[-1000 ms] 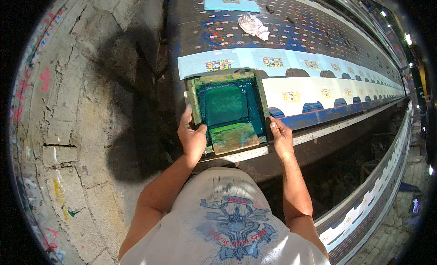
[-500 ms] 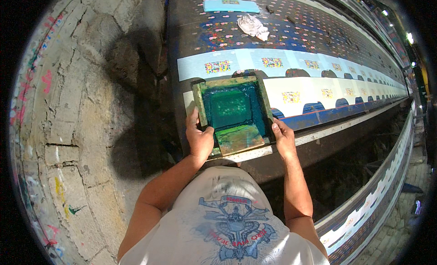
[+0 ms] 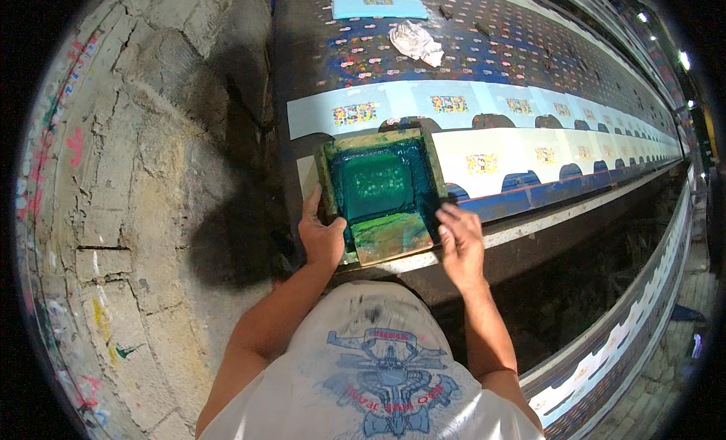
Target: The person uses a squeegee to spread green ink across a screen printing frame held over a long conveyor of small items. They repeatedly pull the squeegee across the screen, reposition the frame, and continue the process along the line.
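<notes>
A screen-printing frame (image 3: 432, 159) lies over the pale fabric at the near left end of the long table, its mesh coated with wet green ink (image 3: 374, 179). Across the frame's near end leans a squeegee (image 3: 393, 237), a flat wooden board stained green. My left hand (image 3: 323, 234) grips the frame's left rail, with the thumb on top and the forefinger stretched along the outside. Beside the near right corner is my right hand (image 3: 461, 243), its fingers apart and pointing at the squeegee's right end. It holds nothing, and whether a fingertip touches the rail I cannot tell.
Rows of light blue fabric pieces (image 3: 408, 100) and cream pieces (image 3: 499, 156) with colourful prints run along the table. A crumpled white cloth (image 3: 416, 43) and a folded blue piece (image 3: 378, 7) lie farther back. Cracked concrete floor (image 3: 144, 213) is at left, another print table at lower right.
My right hand has let go of the frame's right rail and shifted left towards the squeegee's end. My left hand keeps its hold; the whole view has shifted slightly.
</notes>
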